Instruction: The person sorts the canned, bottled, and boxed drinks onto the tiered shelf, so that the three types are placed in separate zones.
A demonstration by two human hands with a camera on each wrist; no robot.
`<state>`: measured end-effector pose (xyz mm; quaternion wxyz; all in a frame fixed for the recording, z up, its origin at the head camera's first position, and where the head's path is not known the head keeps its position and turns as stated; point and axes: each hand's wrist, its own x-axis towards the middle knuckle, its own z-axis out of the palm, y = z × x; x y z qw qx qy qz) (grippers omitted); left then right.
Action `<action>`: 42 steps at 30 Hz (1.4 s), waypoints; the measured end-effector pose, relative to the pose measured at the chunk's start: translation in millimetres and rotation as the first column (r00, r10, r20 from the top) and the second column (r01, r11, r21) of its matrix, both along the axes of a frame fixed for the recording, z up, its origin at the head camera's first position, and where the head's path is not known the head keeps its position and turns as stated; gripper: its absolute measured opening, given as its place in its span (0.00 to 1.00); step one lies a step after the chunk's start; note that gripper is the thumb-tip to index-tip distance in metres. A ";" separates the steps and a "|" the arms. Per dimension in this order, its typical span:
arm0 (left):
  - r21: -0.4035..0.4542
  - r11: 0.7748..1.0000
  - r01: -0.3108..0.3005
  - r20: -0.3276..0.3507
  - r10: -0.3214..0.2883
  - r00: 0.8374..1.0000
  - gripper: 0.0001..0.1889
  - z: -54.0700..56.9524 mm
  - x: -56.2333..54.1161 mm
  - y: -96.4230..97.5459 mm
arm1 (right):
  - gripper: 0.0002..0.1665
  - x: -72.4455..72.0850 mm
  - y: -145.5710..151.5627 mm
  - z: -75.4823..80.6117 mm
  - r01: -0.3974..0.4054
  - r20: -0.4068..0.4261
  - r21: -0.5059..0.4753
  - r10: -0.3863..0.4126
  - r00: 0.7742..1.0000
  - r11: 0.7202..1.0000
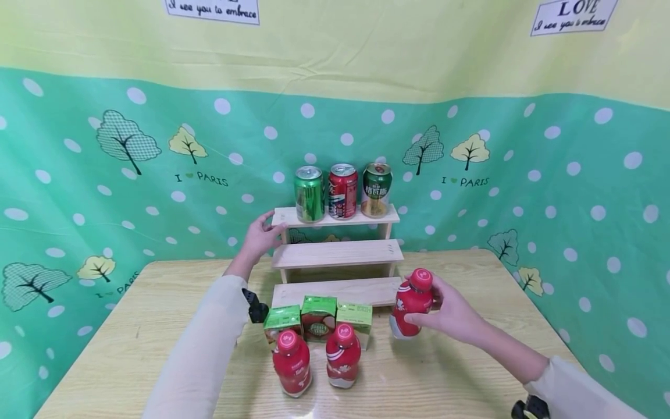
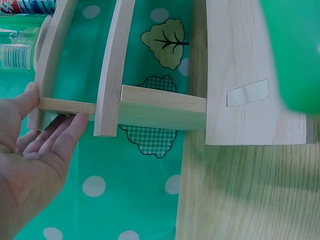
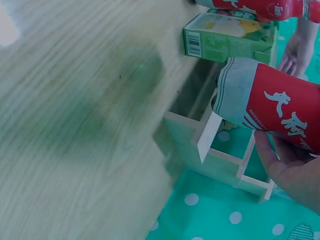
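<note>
A three-step wooden shelf (image 1: 337,254) stands at the back of the table. My left hand (image 1: 260,237) holds the left end of its top step; in the left wrist view the thumb meets the board and the fingers (image 2: 75,127) reach the support below. My right hand (image 1: 452,311) grips a red bottle (image 1: 413,302), tilted and raised at the right of the lowest step. In the right wrist view, this bottle's pale base (image 3: 237,87) points away from the hand. Two more red bottles (image 1: 292,366) (image 1: 343,358) stand at the front.
On the top step sit a green can (image 1: 309,195), a red can (image 1: 343,192) and a dark green and gold can (image 1: 376,191). Three small green boxes (image 1: 319,317) stand before the lowest step, behind the two bottles. A dotted green cloth (image 1: 251,145) hangs behind the table (image 1: 131,326).
</note>
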<state>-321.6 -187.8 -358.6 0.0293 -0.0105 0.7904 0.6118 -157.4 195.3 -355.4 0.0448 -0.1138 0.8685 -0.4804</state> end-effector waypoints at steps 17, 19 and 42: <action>-0.008 1.000 -0.017 -0.004 0.017 1.000 0.36 1.4 1.0 2.3 | 0.48 -25.7 -15.8 19.7 -0.004 -0.020 -0.004 0.004 1.000 1.000; -0.006 1.000 -0.017 -0.004 0.017 1.000 0.36 1.5 1.2 2.5 | 0.48 -29.0 -18.4 21.2 0.000 -0.026 0.001 0.000 1.000 1.000; -0.014 1.000 -0.009 0.003 0.009 1.000 0.37 0.4 -0.4 1.3 | 0.47 -51.5 -45.9 35.1 0.017 -0.002 0.006 -0.017 1.000 1.000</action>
